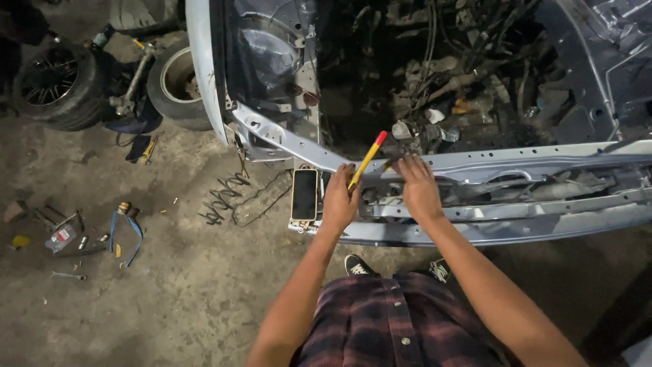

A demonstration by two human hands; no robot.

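Screwdriver (365, 162) clenched in left hand (337, 201), tip at front crossmember (516, 162); right hand (419, 189) flat, steadying. Fastener work underway; next needs tip seated squarely.

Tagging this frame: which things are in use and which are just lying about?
In use:
- left hand holding the yellow screwdriver with red tip
- right hand on the front crossmember of the stripped car

Lying about:
- phone on the panel
- coil spring
- blue strap
- wrench
- two wheels
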